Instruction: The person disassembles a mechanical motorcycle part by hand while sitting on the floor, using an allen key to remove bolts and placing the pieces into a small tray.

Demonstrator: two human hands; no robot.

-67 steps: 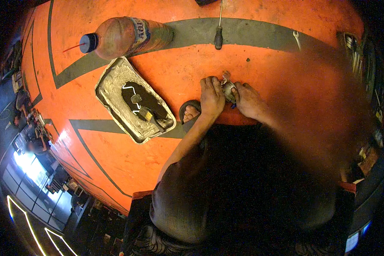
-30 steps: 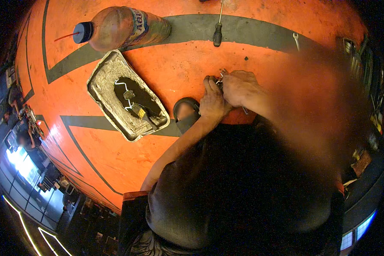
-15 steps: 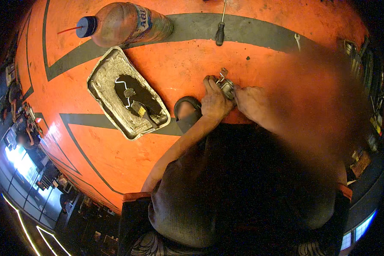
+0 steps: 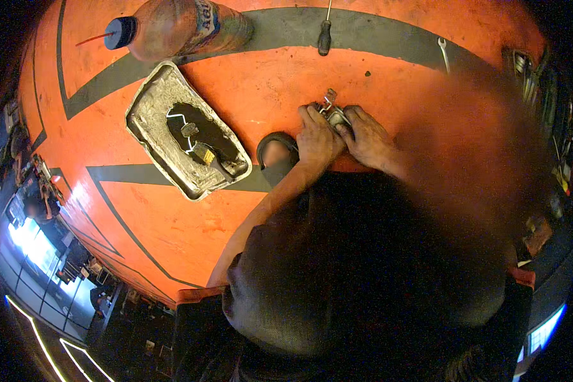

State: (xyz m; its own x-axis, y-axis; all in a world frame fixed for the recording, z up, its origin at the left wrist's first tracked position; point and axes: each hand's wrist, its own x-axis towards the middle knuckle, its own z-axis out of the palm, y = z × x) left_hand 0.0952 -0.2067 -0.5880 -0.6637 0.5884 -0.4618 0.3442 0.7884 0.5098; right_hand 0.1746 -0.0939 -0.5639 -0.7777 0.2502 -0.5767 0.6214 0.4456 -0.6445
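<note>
Close to the orange surface's near edge, a small silvery metal part (image 4: 339, 118) with a bent bracket sits between my hands. My left hand (image 4: 319, 139) closes round its left side, fingertips by the bracket. On the right side, my right hand (image 4: 370, 141) grips the same part, its fingers bent over the top and the thumb against the near face. Both palms hide much of it, so its exact kind does not show. Beside my left wrist is a round black-rimmed object (image 4: 265, 145) with a shiny middle.
Left of my hands lies a metal tray (image 4: 148, 141) holding dark liquid, a brush (image 4: 204, 154) and a bent wire piece. Behind it a large plastic bottle (image 4: 165, 32) lies on its side. Farther off are a screwdriver (image 4: 325, 39) and a wrench (image 4: 444, 54). A blur covers the right side.
My right hand has shifted from the part's side up over it, its fingers now curled on top. My left hand keeps its hold. The whole view has moved slightly.
</note>
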